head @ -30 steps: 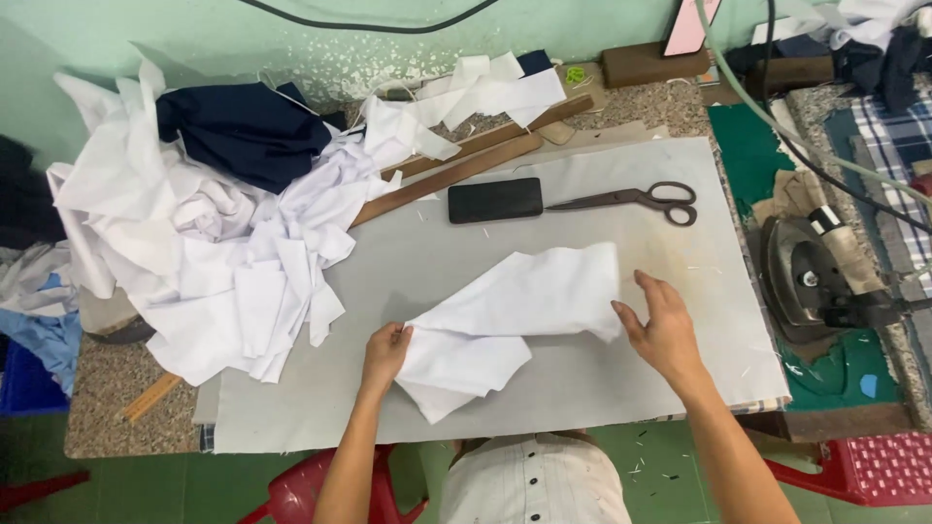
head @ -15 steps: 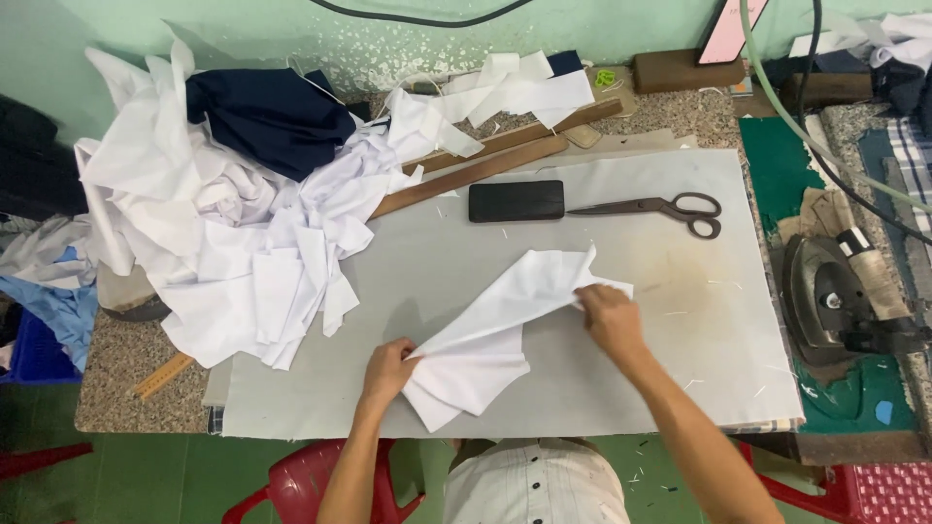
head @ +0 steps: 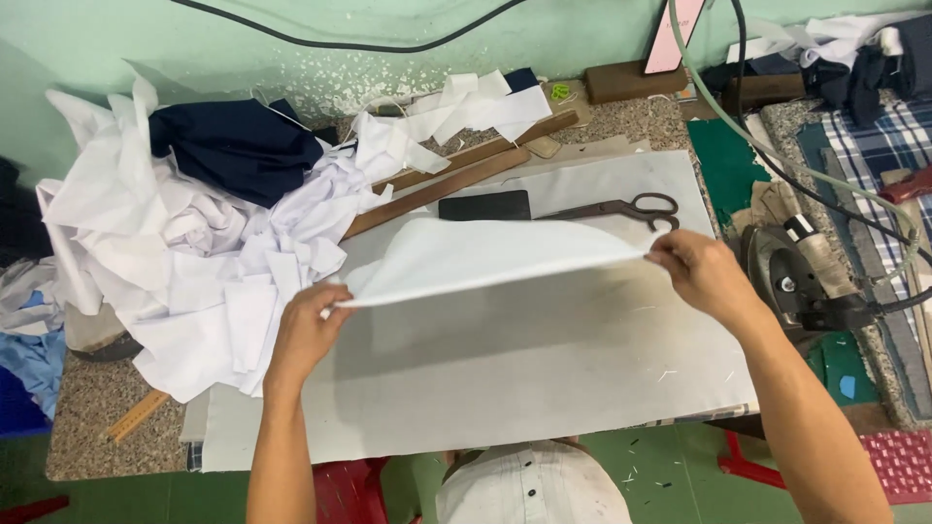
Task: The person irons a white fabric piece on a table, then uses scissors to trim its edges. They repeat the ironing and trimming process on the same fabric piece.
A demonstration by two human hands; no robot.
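while lifted above the pressing pad (head: 485, 388), white cloth piece (head: 485, 257) stretched flat, long axis running left to right; left hand (head: 306, 330) pinched on near-left corner, right hand (head: 704, 272) pinched on right tip (both equally close); scissors (head: 621, 209) lying just behind.

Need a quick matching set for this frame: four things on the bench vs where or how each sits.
Things:
1. white piece
2. scissors
3. iron
4. navy cloth

Places:
A. on the white pile, far left
B. right of the board
C. held up between both hands
D. flat on the board, far side

Pairs: 1-C, 2-D, 3-B, 4-A
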